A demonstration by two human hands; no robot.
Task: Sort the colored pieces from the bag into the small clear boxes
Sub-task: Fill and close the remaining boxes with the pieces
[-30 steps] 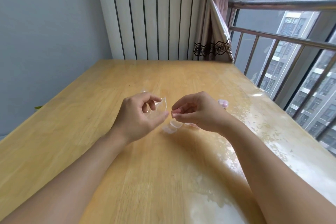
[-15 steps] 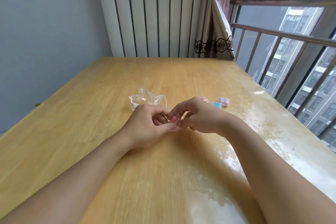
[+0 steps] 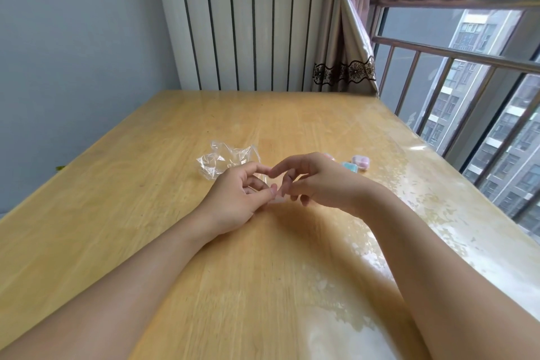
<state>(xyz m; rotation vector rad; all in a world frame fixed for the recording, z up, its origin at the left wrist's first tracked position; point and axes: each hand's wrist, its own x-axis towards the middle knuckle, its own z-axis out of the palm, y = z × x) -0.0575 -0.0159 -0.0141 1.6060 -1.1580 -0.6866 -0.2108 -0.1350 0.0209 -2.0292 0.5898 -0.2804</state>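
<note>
– Both hands have come together low over the table (image 3: 146, 213): the left hand (image 3: 233, 196) and the right hand (image 3: 318, 181) sit with fingers curled and tips almost meeting.

– What changed? A second ago you had something raised.

– I did. The left hand was holding the bag (image 3: 225, 162) up off the wood. Now it has let go, and the bag lies crumpled on the table just behind the left knuckles, touched by neither hand.

– And the boxes?

– Beyond the right hand I see a teal box (image 3: 349, 166) and a lilac box (image 3: 361, 160) side by side, with something pinkish next to them that is mostly hidden by the fingers. They only came into view once the hands dropped.

– Is either hand holding anything?

– I cannot tell. A small clear box (image 3: 276, 200) shows as a pale glint on the table right under the left thumb tip. The right hand was pinching a pink piece a second ago, but I can't make that piece out now.

– So where are we in the task?

– My reading is that the bag is finished with for the moment and one piece is going into that clear box. I'd judge the sorting is at an early stage.
</note>
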